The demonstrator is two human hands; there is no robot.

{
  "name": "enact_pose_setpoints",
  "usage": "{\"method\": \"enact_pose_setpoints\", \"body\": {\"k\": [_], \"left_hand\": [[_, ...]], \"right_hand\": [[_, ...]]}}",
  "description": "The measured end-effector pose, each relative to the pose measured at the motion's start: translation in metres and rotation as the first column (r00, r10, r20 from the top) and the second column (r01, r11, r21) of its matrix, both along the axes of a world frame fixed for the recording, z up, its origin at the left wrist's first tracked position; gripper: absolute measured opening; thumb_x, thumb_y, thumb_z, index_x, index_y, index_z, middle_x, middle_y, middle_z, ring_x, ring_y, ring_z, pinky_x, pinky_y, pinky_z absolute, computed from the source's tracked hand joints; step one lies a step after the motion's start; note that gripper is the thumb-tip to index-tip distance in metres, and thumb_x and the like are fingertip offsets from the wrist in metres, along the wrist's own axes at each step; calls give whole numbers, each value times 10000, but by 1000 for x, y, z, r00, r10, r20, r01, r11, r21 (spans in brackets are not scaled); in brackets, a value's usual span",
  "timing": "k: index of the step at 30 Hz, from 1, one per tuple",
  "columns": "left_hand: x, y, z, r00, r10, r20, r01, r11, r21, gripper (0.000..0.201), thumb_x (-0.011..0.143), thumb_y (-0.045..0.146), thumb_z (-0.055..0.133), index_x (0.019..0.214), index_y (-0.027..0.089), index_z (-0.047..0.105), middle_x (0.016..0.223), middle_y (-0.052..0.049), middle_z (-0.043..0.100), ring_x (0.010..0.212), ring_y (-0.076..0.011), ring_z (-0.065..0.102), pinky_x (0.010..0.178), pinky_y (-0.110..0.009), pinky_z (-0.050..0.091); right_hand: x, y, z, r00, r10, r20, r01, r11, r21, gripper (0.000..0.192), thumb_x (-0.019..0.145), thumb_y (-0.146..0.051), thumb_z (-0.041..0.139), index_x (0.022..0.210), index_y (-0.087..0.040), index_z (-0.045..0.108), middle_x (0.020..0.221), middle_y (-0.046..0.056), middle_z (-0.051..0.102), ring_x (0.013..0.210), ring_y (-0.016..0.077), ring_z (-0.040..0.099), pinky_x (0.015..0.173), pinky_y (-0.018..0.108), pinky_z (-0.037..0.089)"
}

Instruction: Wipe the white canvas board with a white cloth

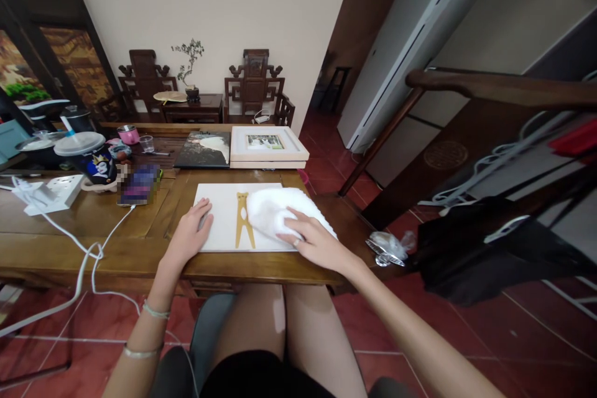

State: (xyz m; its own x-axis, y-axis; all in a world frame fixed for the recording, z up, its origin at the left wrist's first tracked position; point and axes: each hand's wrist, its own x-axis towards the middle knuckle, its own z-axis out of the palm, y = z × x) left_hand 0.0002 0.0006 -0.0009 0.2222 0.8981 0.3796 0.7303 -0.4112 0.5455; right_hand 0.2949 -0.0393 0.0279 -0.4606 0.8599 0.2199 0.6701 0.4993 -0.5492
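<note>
On the wooden table in front of me lies a white rectangular board [219,224] with a tan, long-legged animal figure [242,214] on it. My left hand [192,230] rests at the board's left edge, fingers stretched over the surface and holding nothing. A fluffy white cloth [268,211] covers the board's right part and hangs past its right edge. My right hand [310,237] presses down on this cloth and grips it, with some fingers bent into it. What lies under the cloth is hidden.
Behind the board are a white picture frame [270,146] and a dark picture panel [204,149]. To the left stand a lidded cup [91,158], a charging phone [138,185], a white power strip [56,193] and loose cables. A clear plastic bag [389,247] lies at right.
</note>
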Motion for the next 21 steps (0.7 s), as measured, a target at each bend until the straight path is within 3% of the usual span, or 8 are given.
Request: {"method": "enact_pose_setpoints", "body": {"k": [4, 8, 12, 17, 21], "left_hand": [[0, 0, 0, 1000, -1, -2, 1, 1000, -3, 454, 894, 356, 393, 1185, 75, 598, 1336, -160, 520, 1285, -239, 443, 1109, -420, 298], [0, -1, 0, 1000, -1, 4, 1, 1000, -6, 468, 893, 359, 392, 1193, 60, 592, 1338, -165, 517, 1286, -236, 440, 1112, -403, 293], [1, -1, 1, 1000, 0, 6, 0, 1000, -12, 475, 893, 360, 394, 1191, 48, 591, 1341, -176, 511, 1286, -243, 441, 1111, -411, 293], [0, -1, 1, 1000, 3, 11, -3, 1000, -11, 436, 893, 368, 401, 1185, 114, 602, 1339, -134, 525, 1283, -237, 445, 1107, -426, 301], [0, -1, 2, 1000, 2, 10, -1, 1000, -16, 449, 891, 371, 407, 1182, 90, 602, 1338, -153, 522, 1285, -243, 441, 1112, -414, 293]], "right_hand": [[16, -23, 19, 999, 42, 10, -40, 981, -192, 289, 830, -484, 509, 784, -226, 631, 913, 52, 650, 1034, 288, 547, 908, 368, 403], [22, -13, 29, 997, 70, -31, -75, 963, -258, 365, 814, -547, 502, 755, -210, 628, 832, 44, 635, 875, 254, 558, 817, 322, 424], [14, 25, 19, 993, 72, -95, -89, 977, -194, 395, 847, -537, 462, 683, -192, 562, 729, 12, 583, 747, 204, 524, 742, 298, 413], [-5, 78, 3, 982, -18, -187, 9, 999, -48, 364, 860, -508, 433, 704, -194, 534, 772, 13, 593, 765, 206, 523, 766, 319, 402], [-18, 90, 0, 987, -49, -152, 59, 996, 65, 318, 876, -449, 405, 694, -210, 510, 739, 14, 574, 754, 210, 522, 781, 334, 395]]}}
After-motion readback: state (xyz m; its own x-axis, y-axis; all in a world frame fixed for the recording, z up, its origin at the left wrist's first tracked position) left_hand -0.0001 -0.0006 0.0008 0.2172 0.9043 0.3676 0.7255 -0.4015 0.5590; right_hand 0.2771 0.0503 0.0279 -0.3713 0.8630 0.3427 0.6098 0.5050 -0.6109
